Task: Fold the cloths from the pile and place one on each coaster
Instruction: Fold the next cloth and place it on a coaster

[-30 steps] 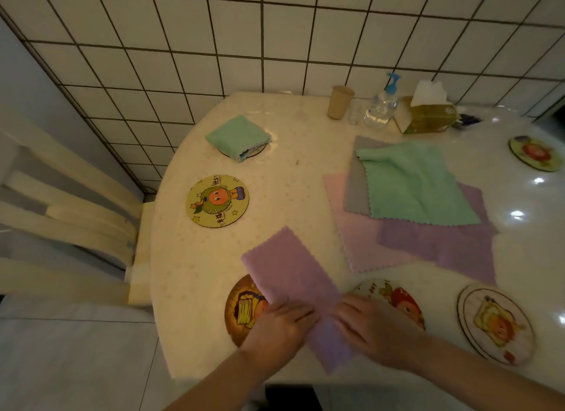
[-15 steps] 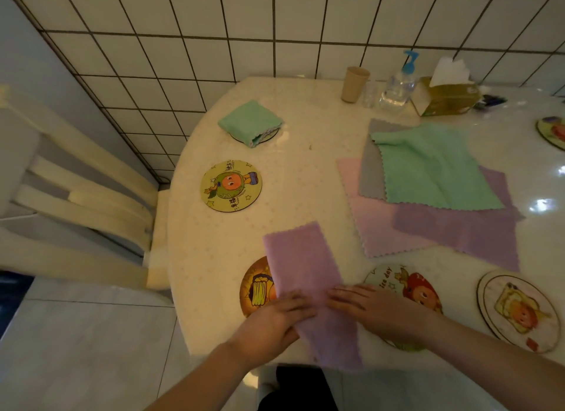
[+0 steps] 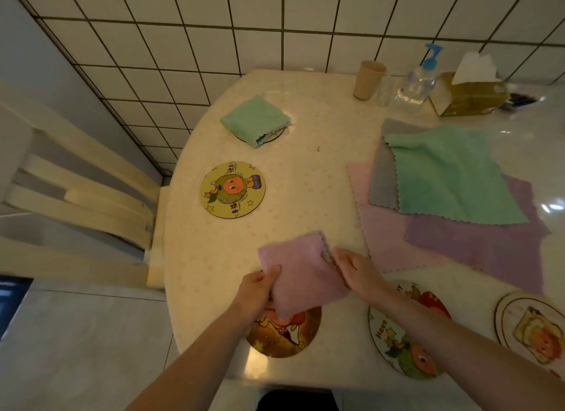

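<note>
A folded pink cloth (image 3: 301, 270) is held near the table's front edge. My left hand (image 3: 260, 288) grips its near left side with the thumb on top, and my right hand (image 3: 356, 270) pinches its right scalloped edge. Below it lies an orange coaster (image 3: 284, 334), partly covered by my left hand. A yellow coaster (image 3: 233, 189) lies bare further back. A folded green cloth (image 3: 255, 120) rests on a far coaster. The pile of flat cloths (image 3: 452, 190), with green on top, lies to the right.
Two more coasters (image 3: 397, 349) (image 3: 532, 328) lie along the front right edge. A paper cup (image 3: 368, 80), a pump bottle (image 3: 419, 80) and a tissue box (image 3: 467, 95) stand at the back by the tiled wall. A pale chair (image 3: 76, 196) stands to the left of the table.
The long pink strip has been folded in half into a small square. Both hands now hold it by its sides, slightly further onto the table.
</note>
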